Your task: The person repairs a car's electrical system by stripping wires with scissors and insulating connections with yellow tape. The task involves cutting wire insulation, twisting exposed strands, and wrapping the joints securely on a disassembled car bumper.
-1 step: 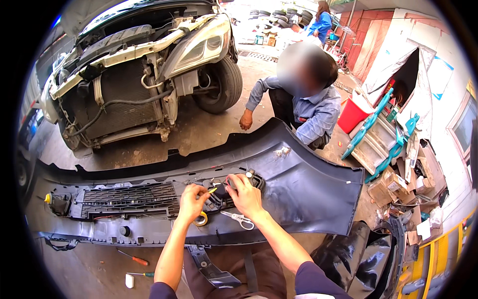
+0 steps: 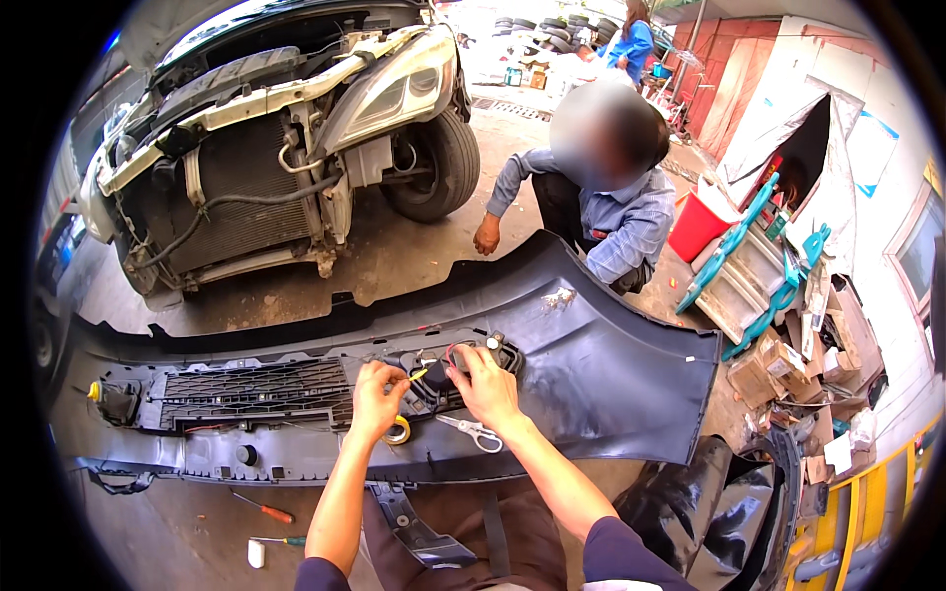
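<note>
A dark plastic car bumper (image 2: 611, 364) lies inner side up in front of me, with a mesh grille (image 2: 258, 387) in its middle. My left hand (image 2: 376, 399) is closed in a pinch on a short yellow strip (image 2: 419, 374), which looks like tape or wire. My right hand (image 2: 485, 389) is closed at the thumb and forefinger around a thin red wire (image 2: 450, 353), beside the dark lamp housing (image 2: 505, 357). Below the hands, a yellow tape roll (image 2: 398, 430) and white-handled scissors (image 2: 473, 431) rest on the bumper. The wire ends are too small to make out.
Behind the bumper stands a car with its front stripped (image 2: 246, 187). A co-worker in a blue shirt (image 2: 626, 222) crouches at its far edge. Screwdrivers (image 2: 276, 514) lie on the floor at left. A stepladder (image 2: 744, 281) and cardboard boxes (image 2: 774, 369) are at right.
My hands and the yellow strip have barely shifted. The person in blue far behind has moved slightly.
</note>
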`<state>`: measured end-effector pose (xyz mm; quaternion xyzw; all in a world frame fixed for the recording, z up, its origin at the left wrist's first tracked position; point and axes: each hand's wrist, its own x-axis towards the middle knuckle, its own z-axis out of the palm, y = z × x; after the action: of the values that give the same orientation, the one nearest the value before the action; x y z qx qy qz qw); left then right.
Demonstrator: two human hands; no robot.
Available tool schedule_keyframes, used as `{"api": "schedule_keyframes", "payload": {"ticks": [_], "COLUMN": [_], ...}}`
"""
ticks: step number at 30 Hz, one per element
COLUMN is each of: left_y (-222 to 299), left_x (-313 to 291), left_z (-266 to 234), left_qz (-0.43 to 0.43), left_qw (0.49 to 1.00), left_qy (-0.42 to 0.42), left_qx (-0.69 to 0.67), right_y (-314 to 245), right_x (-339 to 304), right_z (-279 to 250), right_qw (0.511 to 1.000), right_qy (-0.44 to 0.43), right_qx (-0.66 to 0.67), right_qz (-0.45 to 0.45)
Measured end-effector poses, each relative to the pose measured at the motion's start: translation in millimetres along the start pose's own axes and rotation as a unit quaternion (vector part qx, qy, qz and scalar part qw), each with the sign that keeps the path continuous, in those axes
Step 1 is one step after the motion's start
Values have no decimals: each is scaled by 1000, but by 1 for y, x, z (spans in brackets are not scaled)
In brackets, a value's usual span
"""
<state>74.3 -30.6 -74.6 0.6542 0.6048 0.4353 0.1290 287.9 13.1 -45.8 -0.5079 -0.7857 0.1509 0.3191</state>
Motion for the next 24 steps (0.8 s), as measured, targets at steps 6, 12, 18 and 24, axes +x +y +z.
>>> {"api": "schedule_keyframes", "payload": {"ticks": [6,12,18,24], "left_y": [-22,-56,-48,-35], "left_x": [-27,-50,-44,-34], "left_z": [19,49,33,8], "left_qz": [-94,-249,-231,-232], "left_qw": [990,940,890,882], "left_qy": [88,-10,0,44], "left_qx": [57,-233,-392,-407], "right_y": [19,11,29,28], "right_x": [-14,-22,-20,-17], "right_z": [32,39,33,19], "right_qw": [994,962,885,827], "right_qy": [6,-14,13,2], "right_qx": [97,228,419,520], "right_qz": [55,151,202,216]}}
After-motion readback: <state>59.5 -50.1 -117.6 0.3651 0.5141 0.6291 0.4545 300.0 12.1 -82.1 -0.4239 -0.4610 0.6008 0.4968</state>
